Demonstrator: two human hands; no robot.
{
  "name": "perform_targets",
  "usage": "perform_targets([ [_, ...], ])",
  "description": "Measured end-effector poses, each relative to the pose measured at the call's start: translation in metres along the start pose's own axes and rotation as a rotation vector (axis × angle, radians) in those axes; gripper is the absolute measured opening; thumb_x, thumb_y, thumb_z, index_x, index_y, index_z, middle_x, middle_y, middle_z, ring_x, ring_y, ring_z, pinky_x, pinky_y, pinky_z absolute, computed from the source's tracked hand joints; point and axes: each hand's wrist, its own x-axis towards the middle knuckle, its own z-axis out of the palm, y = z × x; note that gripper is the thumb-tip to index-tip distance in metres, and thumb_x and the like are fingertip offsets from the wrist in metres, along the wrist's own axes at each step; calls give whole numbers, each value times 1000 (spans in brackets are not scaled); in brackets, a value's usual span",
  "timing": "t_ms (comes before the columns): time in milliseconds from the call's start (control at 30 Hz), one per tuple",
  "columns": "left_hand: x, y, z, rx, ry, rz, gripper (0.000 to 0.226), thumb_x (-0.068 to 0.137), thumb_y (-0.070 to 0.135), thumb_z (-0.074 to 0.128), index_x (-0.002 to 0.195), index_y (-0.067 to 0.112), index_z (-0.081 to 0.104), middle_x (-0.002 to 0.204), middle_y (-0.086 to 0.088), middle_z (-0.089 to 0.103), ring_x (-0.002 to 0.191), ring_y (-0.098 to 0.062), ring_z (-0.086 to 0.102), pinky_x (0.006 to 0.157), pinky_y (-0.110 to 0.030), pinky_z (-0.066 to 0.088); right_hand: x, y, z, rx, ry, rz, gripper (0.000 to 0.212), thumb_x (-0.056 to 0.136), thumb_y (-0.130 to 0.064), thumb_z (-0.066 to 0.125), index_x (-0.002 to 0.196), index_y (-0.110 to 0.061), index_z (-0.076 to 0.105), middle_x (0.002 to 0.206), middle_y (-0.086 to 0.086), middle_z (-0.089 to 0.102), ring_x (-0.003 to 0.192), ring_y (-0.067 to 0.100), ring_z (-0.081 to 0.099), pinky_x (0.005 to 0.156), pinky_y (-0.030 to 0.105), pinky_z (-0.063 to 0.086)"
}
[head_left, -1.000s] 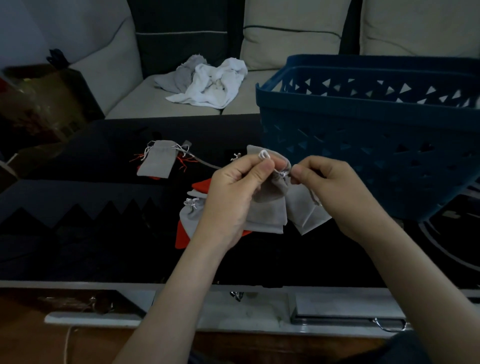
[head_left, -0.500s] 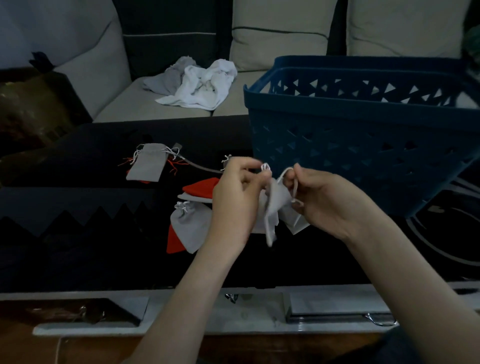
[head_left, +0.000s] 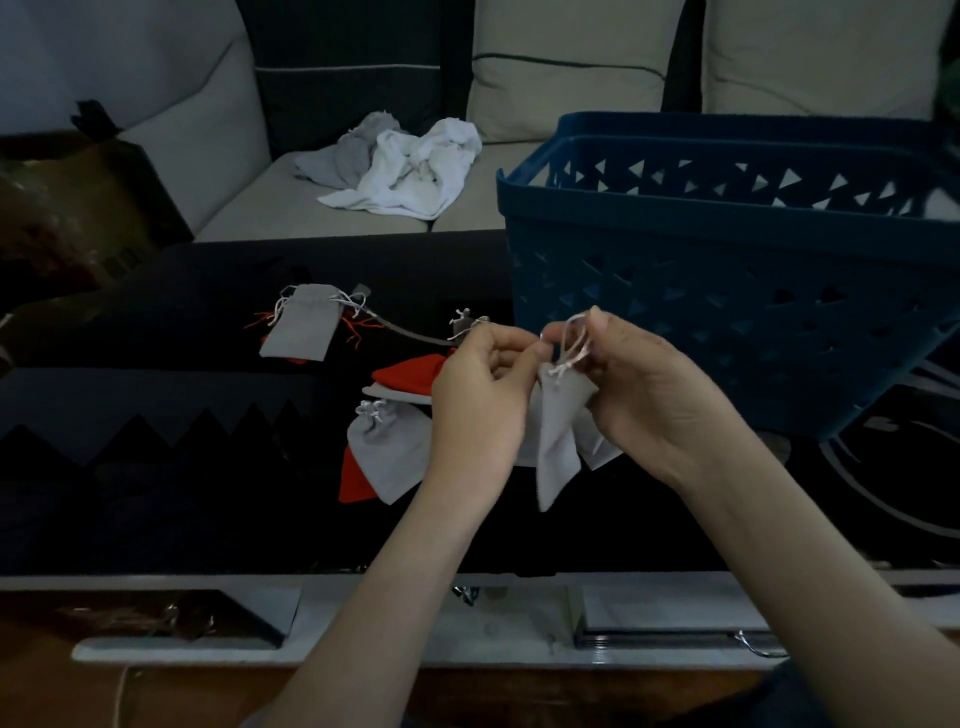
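Note:
A small grey drawstring pouch hangs between my two hands above the black table. My left hand pinches its drawstring at the neck on the left. My right hand pinches the white string loop on the right, fingers curled round it. The neck is gathered tight. Below my hands a pile of grey and red pouches lies on the table. A further grey pouch lies apart at the back left, over a red one.
A large blue plastic basket stands on the table right behind my right hand. Crumpled white and grey cloths lie on the beige sofa beyond. The table's white front edge runs below my forearms.
The pouch was held wide between both hands; its neck is now drawn tight and it hangs narrow. Both hands stayed close together in front of the basket.

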Motion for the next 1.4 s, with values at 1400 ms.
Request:
perform_targets([
  [1400,-2,5,-4,-280,48,-234,12,92,15,60,85,8,67,70,-1,65,65,-10,60,71,-28,52,-4,0,-16,-1113,-81,-47,38,97,-40,43,83,-12,66,79,4,67,77,20,60,82,37,45],
])
